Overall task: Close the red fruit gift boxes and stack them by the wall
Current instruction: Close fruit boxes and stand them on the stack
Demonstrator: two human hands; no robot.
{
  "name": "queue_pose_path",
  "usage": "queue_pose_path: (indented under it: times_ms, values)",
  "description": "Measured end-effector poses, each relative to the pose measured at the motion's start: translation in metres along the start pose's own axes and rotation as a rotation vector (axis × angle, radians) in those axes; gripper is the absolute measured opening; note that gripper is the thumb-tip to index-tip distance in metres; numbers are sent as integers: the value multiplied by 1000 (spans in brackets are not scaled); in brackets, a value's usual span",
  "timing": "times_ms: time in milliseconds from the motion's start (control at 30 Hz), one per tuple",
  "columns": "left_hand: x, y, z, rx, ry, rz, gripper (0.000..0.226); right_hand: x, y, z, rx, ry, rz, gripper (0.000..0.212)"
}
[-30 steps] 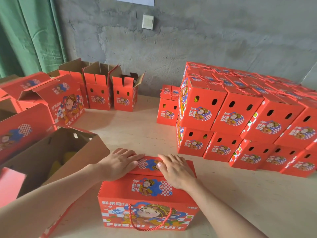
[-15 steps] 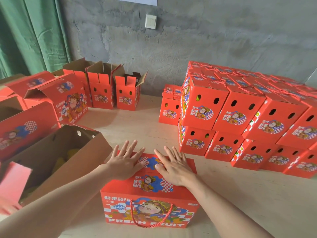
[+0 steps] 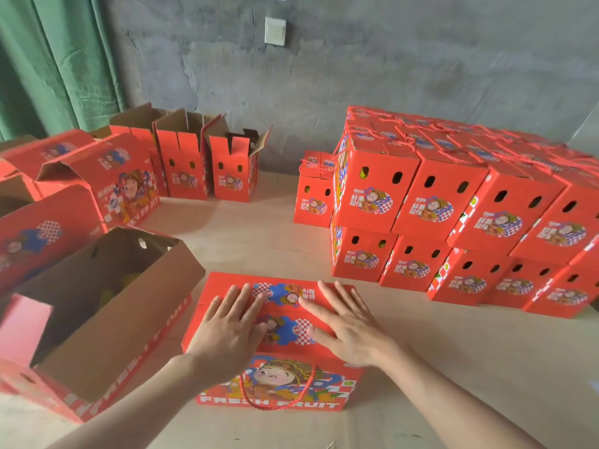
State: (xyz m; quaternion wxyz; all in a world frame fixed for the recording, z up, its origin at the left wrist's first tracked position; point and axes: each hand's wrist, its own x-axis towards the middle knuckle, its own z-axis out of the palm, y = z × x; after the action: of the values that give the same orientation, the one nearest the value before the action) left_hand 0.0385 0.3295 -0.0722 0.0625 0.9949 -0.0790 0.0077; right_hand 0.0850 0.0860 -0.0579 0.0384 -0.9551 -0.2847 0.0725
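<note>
A red fruit gift box (image 3: 275, 388) with a rope handle stands right in front of me, its top flaps folded flat. My left hand (image 3: 228, 332) lies flat on the left half of the top, fingers straight. My right hand (image 3: 348, 325) lies flat on the right half, fingers spread. A two-layer stack of closed red boxes (image 3: 453, 218) stands at the right against the grey wall (image 3: 356, 66). One single closed box (image 3: 312, 202) sits just left of that stack.
An open box (image 3: 97, 315) with brown flaps raised, something yellow inside, stands close on my left. More open red boxes (image 3: 181, 163) line the far left by the green curtain (image 3: 55, 59). Bare wooden surface (image 3: 252, 234) runs between them and the stack.
My fingers went from curled over the far edge of the lid to flat and spread on top. The view has tilted down a little toward the box.
</note>
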Motion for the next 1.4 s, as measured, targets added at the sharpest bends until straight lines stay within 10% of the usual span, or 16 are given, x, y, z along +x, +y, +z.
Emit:
queue_pose_path:
  times_ms: [333,500,667,800,1033,1400]
  values:
    - [-25,14,4,-92,127,-137,105,-21,21,1,114,44,-62,45]
    - [-17,3,-6,-51,192,-1,75,-29,8,4,114,103,48,47]
    - [35,-26,-20,14,38,110,94,-38,-37,18,95,178,326,55]
    - [85,-23,-25,236,-81,19,45,-42,-55,14,27,117,335,73]
    - [81,24,-10,-116,-104,-71,51,-25,-40,5,37,160,60,61]
    - [32,18,0,-376,-5,192,45,-21,-110,21,80,195,318,75]
